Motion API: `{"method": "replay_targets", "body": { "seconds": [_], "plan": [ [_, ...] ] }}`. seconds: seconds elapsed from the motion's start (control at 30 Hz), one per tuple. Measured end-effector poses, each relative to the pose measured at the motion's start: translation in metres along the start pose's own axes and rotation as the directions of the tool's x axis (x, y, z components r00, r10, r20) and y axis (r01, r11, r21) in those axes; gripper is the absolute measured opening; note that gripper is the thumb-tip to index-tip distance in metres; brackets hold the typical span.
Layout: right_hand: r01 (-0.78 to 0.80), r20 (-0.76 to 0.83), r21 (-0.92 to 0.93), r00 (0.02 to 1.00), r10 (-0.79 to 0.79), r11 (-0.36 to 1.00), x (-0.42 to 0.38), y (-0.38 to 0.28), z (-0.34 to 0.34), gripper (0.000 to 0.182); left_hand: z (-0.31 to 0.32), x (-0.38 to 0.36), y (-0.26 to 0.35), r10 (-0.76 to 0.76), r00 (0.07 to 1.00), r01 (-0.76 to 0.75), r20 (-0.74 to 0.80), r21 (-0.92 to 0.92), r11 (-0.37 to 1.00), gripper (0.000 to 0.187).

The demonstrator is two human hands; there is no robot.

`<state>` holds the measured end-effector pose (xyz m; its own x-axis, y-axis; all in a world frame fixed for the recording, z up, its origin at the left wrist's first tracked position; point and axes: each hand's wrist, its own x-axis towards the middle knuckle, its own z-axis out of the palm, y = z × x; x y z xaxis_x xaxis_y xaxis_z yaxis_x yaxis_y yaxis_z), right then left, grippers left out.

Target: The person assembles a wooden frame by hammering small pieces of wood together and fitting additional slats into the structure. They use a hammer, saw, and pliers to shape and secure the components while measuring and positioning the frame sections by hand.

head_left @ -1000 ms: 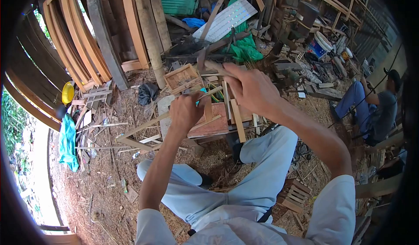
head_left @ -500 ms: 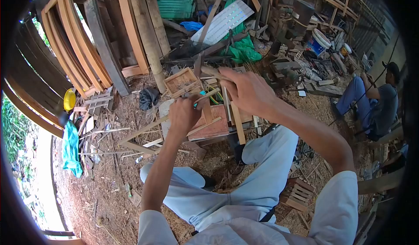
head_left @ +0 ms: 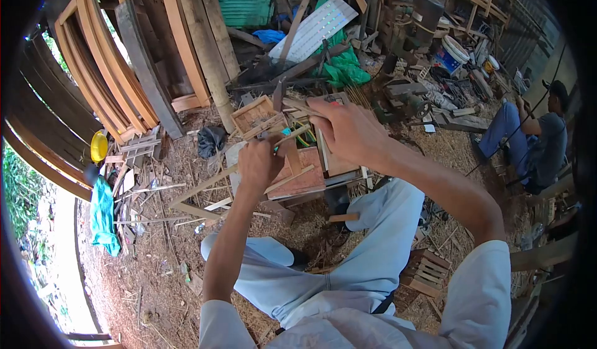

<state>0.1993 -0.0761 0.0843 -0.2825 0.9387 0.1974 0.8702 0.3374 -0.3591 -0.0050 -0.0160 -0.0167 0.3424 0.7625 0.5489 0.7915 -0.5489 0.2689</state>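
Note:
My left hand is closed round a thin wooden strip above the low work surface. To its right, my right hand grips the wooden handle of a hammer, whose dark head points left, just beyond the strip. Beneath the hands are a reddish board and an upright wooden piece. An open wooden box with small pieces in it sits beyond my left hand. A short wood piece lies near my foot.
Long wooden strips stick out on the left. A black plastic bag lies on the shavings-covered floor. A slatted wooden piece is beside my right leg. Another person sits at the far right.
The wood piece that leaned against the front of the work surface has dropped to near my foot. The hammer head has shifted slightly left. Both hands keep their hold.

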Motion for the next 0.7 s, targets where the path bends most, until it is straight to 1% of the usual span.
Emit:
{"method": "replay_targets", "body": {
  "seconds": [0.03, 0.07, 0.13, 0.17, 0.23, 0.27, 0.33, 0.37, 0.43, 0.47, 0.53, 0.6, 0.67, 0.7],
  "plan": [
    [-0.008, 0.002, 0.012, 1.000, 0.008, 1.000, 0.0002, -0.0021, -0.0007, 0.018, -0.0042, 0.0017, 0.0020, 0.002, 1.000, 0.000, 0.018, -0.091, 0.996, 0.018],
    [-0.005, 0.002, 0.016, 1.000, 0.005, 1.000, 0.0006, -0.0004, 0.0010, 0.018, -0.0054, 0.0003, 0.0020, 0.001, 1.000, 0.001, 0.019, -0.086, 0.996, 0.018],
    [0.030, 0.076, -0.135, 0.997, -0.020, 0.990, 0.0012, 0.0034, 0.0010, 0.019, -0.0054, 0.0018, 0.0028, 0.007, 1.000, -0.007, 0.003, -0.110, 0.994, 0.018],
    [0.029, 0.071, -0.141, 0.997, -0.019, 0.990, 0.0025, 0.0040, 0.0007, 0.019, -0.0030, 0.0038, 0.0013, 0.011, 1.000, -0.011, -0.002, -0.112, 0.994, 0.018],
    [0.030, -0.199, 0.085, 0.980, -0.012, 0.996, 0.0017, -0.0053, -0.0005, 0.020, 0.0008, 0.0013, -0.0007, 0.010, 1.000, -0.010, -0.007, -0.044, 0.999, 0.017],
    [0.030, -0.195, 0.088, 0.981, -0.012, 0.996, -0.0004, -0.0024, 0.0027, 0.020, 0.0010, 0.0001, 0.0002, 0.005, 1.000, -0.006, -0.004, -0.043, 0.999, 0.017],
    [-0.021, 0.063, -0.003, 0.998, 0.021, 1.000, -0.0039, 0.0013, 0.0074, 0.018, -0.0068, 0.0018, 0.0058, 0.006, 0.999, -0.003, 0.033, -0.097, 0.995, 0.016],
    [-0.023, 0.053, -0.003, 0.998, 0.023, 1.000, -0.0020, 0.0026, 0.0073, 0.018, -0.0073, 0.0030, 0.0050, 0.015, 0.999, -0.012, 0.029, -0.094, 0.995, 0.016],
    [-0.001, -0.069, 0.073, 0.998, 0.006, 0.997, 0.0020, -0.0018, 0.0010, 0.017, -0.0039, 0.0005, 0.0044, -0.021, 1.000, 0.021, -0.014, -0.044, 0.999, 0.016],
    [-0.009, -0.064, 0.073, 0.998, 0.014, 0.997, -0.0008, -0.0005, 0.0020, 0.017, -0.0019, 0.0000, 0.0047, -0.022, 1.000, 0.021, -0.007, -0.051, 0.998, 0.016],
    [-0.047, 0.115, 0.014, 0.992, 0.045, 0.999, -0.0021, -0.0007, 0.0043, 0.017, -0.0024, 0.0017, 0.0020, 0.014, 1.000, -0.015, -0.019, -0.065, 0.998, 0.019],
    [-0.029, 0.115, 0.005, 0.993, 0.028, 1.000, 0.0012, 0.0024, 0.0028, 0.017, -0.0061, 0.0019, 0.0017, 0.039, 0.999, -0.039, 0.002, -0.055, 0.998, 0.020],
    [-0.017, 0.113, -0.019, 0.993, 0.019, 1.000, 0.0050, 0.0035, -0.0006, 0.016, -0.0060, 0.0015, 0.0041, 0.016, 1.000, -0.017, -0.016, -0.079, 0.997, 0.019],
    [0.008, -0.065, 0.088, 0.998, -0.002, 0.996, 0.0058, -0.0008, -0.0019, 0.015, -0.0032, 0.0016, 0.0035, 0.013, 0.999, -0.013, -0.035, -0.005, 1.000, 0.018]
  ]
}}
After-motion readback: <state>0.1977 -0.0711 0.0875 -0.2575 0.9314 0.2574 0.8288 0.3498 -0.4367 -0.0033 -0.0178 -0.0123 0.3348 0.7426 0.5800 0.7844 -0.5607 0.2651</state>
